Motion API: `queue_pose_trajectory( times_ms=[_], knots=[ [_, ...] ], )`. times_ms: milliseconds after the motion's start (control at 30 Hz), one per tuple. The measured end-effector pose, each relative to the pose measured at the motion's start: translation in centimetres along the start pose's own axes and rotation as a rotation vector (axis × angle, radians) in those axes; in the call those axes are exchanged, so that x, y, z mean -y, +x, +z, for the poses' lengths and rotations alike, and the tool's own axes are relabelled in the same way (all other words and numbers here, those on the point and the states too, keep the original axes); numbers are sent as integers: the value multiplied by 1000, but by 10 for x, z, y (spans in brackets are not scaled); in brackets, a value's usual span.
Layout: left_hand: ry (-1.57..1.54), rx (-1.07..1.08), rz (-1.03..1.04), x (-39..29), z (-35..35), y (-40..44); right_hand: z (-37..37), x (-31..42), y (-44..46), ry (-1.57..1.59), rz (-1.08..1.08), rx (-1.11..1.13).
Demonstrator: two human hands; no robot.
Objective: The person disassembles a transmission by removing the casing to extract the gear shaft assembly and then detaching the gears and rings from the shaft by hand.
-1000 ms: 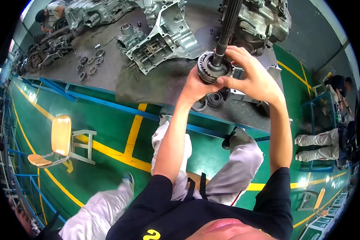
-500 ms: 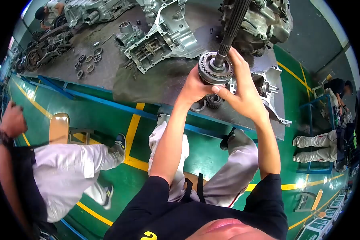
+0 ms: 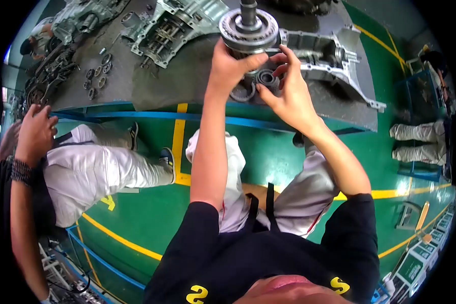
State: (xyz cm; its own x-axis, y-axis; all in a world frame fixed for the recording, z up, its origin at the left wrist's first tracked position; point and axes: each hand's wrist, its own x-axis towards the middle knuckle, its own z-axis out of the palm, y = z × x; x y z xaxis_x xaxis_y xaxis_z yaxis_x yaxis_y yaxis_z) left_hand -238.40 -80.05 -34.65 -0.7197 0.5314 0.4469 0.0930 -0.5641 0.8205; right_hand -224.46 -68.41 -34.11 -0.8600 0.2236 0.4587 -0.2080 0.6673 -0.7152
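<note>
My left hand (image 3: 230,68) is wrapped round the left and lower side of a metal gear assembly (image 3: 249,30) on an upright splined shaft, its thumb lying along the near side. The shaft's top runs out of view. My right hand (image 3: 291,93) is beside the assembly at its lower right, fingers bent and apart, the index fingertip close to the rim; I cannot tell if it touches. Just past the right thumb, a small gear (image 3: 266,77) lies on the table. A metal ring (image 3: 243,92) lies left of it, partly covered by my left hand's side.
Open gearbox housings stand left (image 3: 169,33) and right (image 3: 334,55) on the metal workbench (image 3: 187,86). Several bearings and rings (image 3: 99,76) lie farther left. The bench's blue frame edge (image 3: 207,119) runs before my knees. A co-worker's hand (image 3: 35,131) is at far left.
My right hand has come off the gear assembly and dropped to its lower right, with fingers apart. My left hand stays on the assembly. The view has shifted, and the co-worker's arm has moved.
</note>
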Motion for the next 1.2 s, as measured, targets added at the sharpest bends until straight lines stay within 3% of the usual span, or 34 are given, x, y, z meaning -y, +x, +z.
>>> queue_pose_trajectory(
  times_ms=[67, 167, 267, 467, 600, 700, 767, 1200],
  knots=[
    [23, -3, 32, 4, -2, 1, 1, -1, -9, -97, 74, 82],
    [0, -28, 63, 6, -2, 1, 1, -28, -17, -320, 94, 443],
    [37, -7, 97, 5, -4, 0, 10, -44, -23, -485, 8, 411],
    [68, -9, 103, 3, -9, -1, 22, -54, -11, -512, -81, 447],
    [125, -10, 120, 6, -15, -2, 31, -43, -7, -532, 58, 516],
    [128, -8, 143, 6, -15, 1, 40, -37, -7, -458, -17, 289],
    [101, -22, 186, 6, -16, 0, 45, -29, -3, -591, -204, 117],
    [102, 40, 161, -1, -20, -14, 67, -46, -6, -488, -46, 297]
  ],
)
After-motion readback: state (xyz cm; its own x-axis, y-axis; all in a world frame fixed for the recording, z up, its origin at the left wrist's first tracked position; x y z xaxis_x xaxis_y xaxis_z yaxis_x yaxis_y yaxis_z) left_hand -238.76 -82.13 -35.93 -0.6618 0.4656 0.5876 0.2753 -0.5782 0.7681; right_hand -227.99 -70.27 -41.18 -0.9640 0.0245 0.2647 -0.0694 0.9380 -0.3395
